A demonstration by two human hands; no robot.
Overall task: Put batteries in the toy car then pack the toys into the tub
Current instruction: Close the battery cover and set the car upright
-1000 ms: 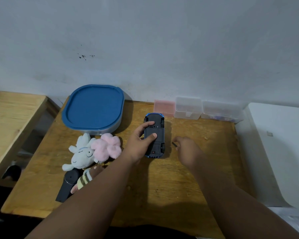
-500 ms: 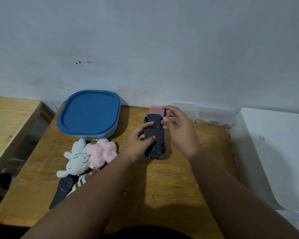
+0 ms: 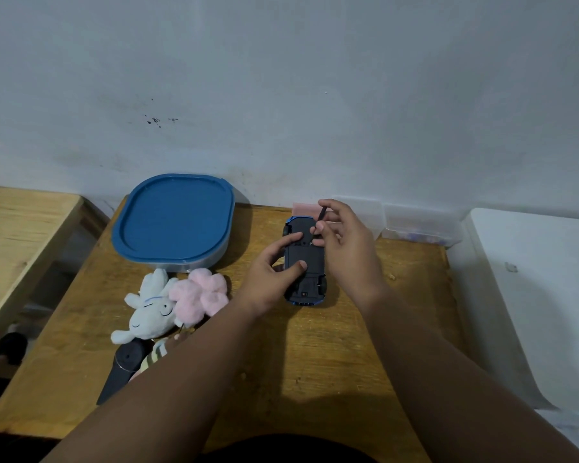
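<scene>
Cover-opening step: left hand (image 3: 270, 279) grips upturned toy car (image 3: 306, 264); right hand (image 3: 348, 248) pinches thin screwdriver (image 3: 321, 217). Next, likely seat tip, unscrew.

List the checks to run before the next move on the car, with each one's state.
1. Car underside up on the table: ok.
2. Left hand holds the car steady: ok.
3. Right hand pinches the thin dark tool: ok.
4. Tool tip seated in a screw: cannot tell, as the fingers hide it.
5. Batteries within reach: cannot tell, as none can be made out.
6. Tub open for packing: not ok, as the blue lid is on.
</scene>
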